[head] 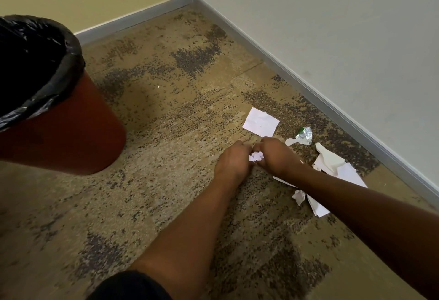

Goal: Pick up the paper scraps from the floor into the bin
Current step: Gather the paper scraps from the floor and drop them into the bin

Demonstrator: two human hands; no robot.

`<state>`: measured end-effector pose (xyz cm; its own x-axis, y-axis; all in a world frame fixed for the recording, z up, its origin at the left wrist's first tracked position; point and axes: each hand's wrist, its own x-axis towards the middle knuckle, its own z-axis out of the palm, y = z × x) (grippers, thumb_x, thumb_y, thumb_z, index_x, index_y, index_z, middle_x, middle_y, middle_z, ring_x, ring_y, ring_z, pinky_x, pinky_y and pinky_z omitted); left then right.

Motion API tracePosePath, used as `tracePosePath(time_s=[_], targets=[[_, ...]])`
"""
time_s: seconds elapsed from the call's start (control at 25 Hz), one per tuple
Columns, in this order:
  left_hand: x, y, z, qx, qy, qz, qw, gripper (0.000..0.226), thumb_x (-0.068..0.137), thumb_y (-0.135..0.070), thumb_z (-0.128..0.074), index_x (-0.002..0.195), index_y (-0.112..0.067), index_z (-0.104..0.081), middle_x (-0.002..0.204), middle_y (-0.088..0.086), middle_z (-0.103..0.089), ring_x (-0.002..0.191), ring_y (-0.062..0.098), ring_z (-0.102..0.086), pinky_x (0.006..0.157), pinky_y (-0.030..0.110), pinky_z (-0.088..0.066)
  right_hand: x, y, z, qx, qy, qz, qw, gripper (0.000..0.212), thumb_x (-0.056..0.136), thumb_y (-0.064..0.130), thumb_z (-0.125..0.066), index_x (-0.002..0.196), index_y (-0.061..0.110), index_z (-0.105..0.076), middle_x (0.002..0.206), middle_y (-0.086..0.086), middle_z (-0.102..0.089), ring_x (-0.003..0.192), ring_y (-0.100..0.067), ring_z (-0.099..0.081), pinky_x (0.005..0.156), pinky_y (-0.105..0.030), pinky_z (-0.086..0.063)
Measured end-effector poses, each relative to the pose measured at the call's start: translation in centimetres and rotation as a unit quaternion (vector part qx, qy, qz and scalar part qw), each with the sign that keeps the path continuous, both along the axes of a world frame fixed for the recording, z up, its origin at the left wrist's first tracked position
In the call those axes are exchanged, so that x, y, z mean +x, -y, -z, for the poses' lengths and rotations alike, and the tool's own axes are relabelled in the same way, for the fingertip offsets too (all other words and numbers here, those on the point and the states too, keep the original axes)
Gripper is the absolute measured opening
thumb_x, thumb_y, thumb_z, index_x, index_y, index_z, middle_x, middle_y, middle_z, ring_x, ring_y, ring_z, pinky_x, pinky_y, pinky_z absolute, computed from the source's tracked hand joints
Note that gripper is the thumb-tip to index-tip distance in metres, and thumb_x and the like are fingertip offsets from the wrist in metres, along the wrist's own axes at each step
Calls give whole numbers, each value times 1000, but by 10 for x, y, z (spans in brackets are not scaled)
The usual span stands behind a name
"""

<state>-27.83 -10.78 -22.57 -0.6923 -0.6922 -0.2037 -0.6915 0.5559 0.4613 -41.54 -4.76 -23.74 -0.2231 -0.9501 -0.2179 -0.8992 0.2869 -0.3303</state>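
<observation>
Low over the carpet, my left hand (pixel 234 157) and my right hand (pixel 276 154) meet, both closed around a small crumpled white paper scrap (pixel 256 156) held between them. A flat white square of paper (pixel 260 122) lies just beyond the hands. A foil wrapper with a green edge (pixel 304 134) sits to the right. More torn white scraps (pixel 332 164) lie under and beside my right forearm, with further pieces (pixel 313 204) nearer me. The red bin (pixel 69 133) with a black liner stands at the left, apart from the hands.
Patterned brown carpet (pixel 166 114) covers the floor. Grey baseboards (pixel 332 100) run along two walls that meet in a corner at the top. The scraps lie close to the right wall.
</observation>
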Motion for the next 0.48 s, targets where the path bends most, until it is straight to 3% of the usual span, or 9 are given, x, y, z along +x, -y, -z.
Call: tracePosePath(time_s=[0.08, 0.2, 0.36, 0.48], targets=[[11, 2, -5, -2, -25, -12, 1000, 27, 93, -18, -59, 119, -20, -67, 102, 6, -57, 97, 30, -60, 76, 37, -48, 6, 5, -5, -16, 14, 15, 1000, 32, 79, 28, -74, 109, 20, -69, 103, -8, -63, 95, -27, -62, 79, -33, -49], [28, 12, -20, -34, -54, -26, 998, 26, 93, -16, -63, 118, -20, -70, 99, 4, -57, 92, 27, -59, 70, 34, -45, 15, 23, -22, -49, 33, 14, 998, 18, 76, 20, -76, 93, 15, -74, 91, -8, -70, 86, -27, -65, 67, -24, -37], [56, 33, -50, -65, -80, -78, 992, 20, 93, -18, -63, 111, -21, -72, 91, -1, -54, 85, 23, -59, 63, 30, -36, 43, 50, -65, -108, 60, -4, 992, 6, 75, 10, -73, 81, 11, -76, 77, -10, -72, 74, -26, -65, 64, -34, -51], [86, 50, -81, -109, -111, -108, 982, 21, 93, -20, -63, 111, -18, -72, 98, 3, -62, 84, 24, -61, 63, 29, -37, 71, 71, -103, -153, 70, -37, 985, 6, 74, 9, -74, 78, 12, -77, 76, -8, -73, 71, -23, -66, 66, -35, -52]])
